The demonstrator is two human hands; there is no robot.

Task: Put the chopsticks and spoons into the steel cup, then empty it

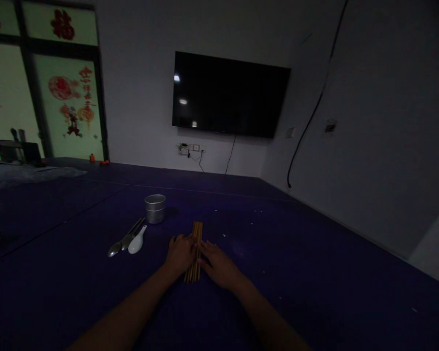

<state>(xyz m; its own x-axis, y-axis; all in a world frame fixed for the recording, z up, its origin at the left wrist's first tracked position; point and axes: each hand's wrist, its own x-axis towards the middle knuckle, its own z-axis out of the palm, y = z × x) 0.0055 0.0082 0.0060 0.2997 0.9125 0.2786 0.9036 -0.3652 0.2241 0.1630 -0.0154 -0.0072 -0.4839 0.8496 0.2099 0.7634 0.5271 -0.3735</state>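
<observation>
A bundle of wooden chopsticks [197, 233] lies lengthwise on the dark blue surface, pointing away from me. From the left, my left hand [182, 254] is closed against it, fingers curled over the sticks. My right hand [219, 263] grips the bundle's right side with fingertips and thumb. The near ends fan out slightly below my hands. To the left lie a white soup spoon [136, 241] and two metal spoons, one [114, 249] farther left and one [126, 242] beside the white one. Behind them a silver metal cup [155, 210] stands upright. The light is dim.
Small white scraps [224, 235] are scattered on the blue surface [314, 273] to the right. Clear plastic sheeting [29, 175] lies at the far left. A television [230, 95] hangs on the back wall, and a black cable [307, 124] runs down the right wall.
</observation>
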